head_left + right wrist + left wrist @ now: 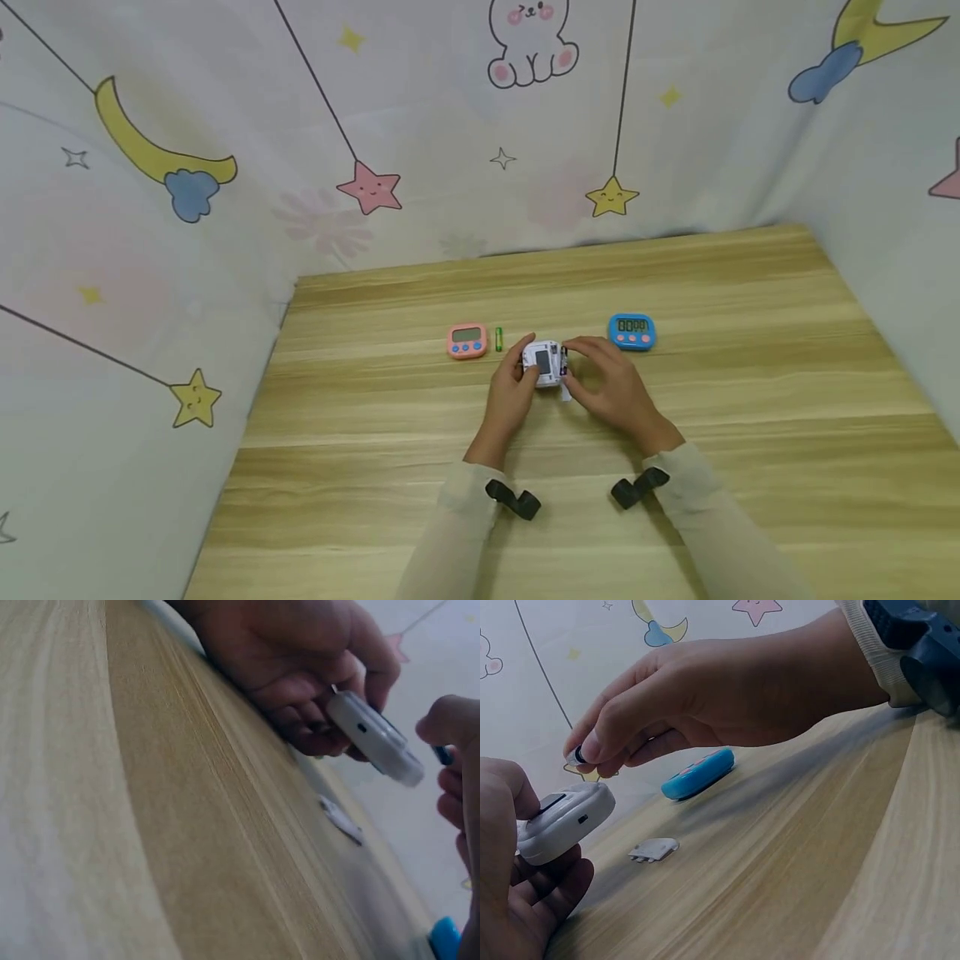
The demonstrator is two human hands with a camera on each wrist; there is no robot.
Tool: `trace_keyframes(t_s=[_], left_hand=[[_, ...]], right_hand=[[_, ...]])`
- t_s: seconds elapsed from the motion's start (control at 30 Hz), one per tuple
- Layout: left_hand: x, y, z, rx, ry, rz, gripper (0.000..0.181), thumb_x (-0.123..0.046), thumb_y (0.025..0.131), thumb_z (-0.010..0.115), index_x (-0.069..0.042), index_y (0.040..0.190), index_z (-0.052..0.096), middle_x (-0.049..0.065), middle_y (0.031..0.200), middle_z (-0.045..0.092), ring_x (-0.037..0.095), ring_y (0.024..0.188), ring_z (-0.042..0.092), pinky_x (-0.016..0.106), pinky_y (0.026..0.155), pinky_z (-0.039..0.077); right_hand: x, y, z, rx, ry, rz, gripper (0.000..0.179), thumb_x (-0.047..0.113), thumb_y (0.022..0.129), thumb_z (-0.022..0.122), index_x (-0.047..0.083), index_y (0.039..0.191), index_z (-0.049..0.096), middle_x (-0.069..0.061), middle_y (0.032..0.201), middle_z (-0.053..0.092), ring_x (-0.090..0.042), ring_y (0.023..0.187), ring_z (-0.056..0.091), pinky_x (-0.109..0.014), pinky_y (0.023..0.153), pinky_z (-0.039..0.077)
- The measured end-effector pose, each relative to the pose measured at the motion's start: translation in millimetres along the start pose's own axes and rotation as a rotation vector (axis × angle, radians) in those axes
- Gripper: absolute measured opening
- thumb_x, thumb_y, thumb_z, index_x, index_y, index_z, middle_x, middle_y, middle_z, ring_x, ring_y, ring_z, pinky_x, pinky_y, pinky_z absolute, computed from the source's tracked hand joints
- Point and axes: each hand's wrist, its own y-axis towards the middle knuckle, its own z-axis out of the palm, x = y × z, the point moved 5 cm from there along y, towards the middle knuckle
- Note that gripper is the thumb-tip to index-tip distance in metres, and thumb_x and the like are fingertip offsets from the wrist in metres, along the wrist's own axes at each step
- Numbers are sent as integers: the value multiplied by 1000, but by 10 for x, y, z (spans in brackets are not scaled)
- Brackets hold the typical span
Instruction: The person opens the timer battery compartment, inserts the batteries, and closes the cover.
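My left hand (512,390) grips a white digital timer (537,377) by its left side, thumb on top. The face turned up has a dark rectangle and a slot along its right side. With thumb and fingers, my right hand (611,386) pinches a small dark battery (564,361) just beside the timer's right edge. In the left wrist view, the silver end of this battery (574,756) shows above the timer (570,817), apart from it. A white battery cover (654,850) lies on the table below the hands.
On the wooden table (360,500), a pink timer (467,342) and a green battery (498,339) lie left of my hands. A blue timer (632,332) lies just beyond my right hand. Printed cloth (450,125) encloses the back and sides.
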Motion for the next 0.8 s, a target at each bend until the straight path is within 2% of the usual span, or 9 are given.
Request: trace_keyframes(t_s=[0.13, 0.37, 0.43, 0.67, 0.8], left_hand=[[-12, 3, 3, 36, -23, -7, 50, -6, 93, 53, -16, 141, 52, 9, 122, 62, 13, 98, 60, 24, 75, 50], [-386, -87, -33, 97, -36, -22, 48, -1, 93, 51, -1, 141, 49, 17, 123, 60, 11, 101, 59, 22, 78, 50], [-384, -82, -34, 98, -35, -22, 48, -1, 93, 51, -1, 141, 49, 16, 122, 61, 10, 101, 59, 22, 78, 50], [-52, 34, 5, 91, -42, -35, 50, -2, 93, 52, -8, 142, 50, 14, 127, 59, 12, 104, 58, 24, 80, 50], [-32, 25, -1, 72, -48, -33, 49, -5, 93, 53, -12, 141, 53, 10, 127, 60, 13, 107, 57, 24, 84, 49]], right_hand=[[-5, -1, 29, 44, 4, 9, 49, 17, 81, 77, 11, 128, 62, -5, 126, 59, -23, 118, 53, -38, 100, 41], [4, -12, 44, 83, -13, 27, 49, 18, 83, 77, 10, 129, 61, -5, 126, 57, -22, 119, 52, -39, 101, 41], [14, -12, 48, 84, -13, 18, 48, 16, 83, 77, 8, 128, 62, -6, 126, 56, -23, 118, 52, -40, 100, 41], [17, -12, 57, 93, -15, 15, 47, 15, 84, 76, 7, 128, 61, -6, 126, 56, -23, 118, 52, -39, 100, 41], [9, -20, 60, 97, -3, 32, 47, 16, 85, 76, 9, 129, 61, -5, 126, 55, -22, 118, 52, -39, 100, 41]])
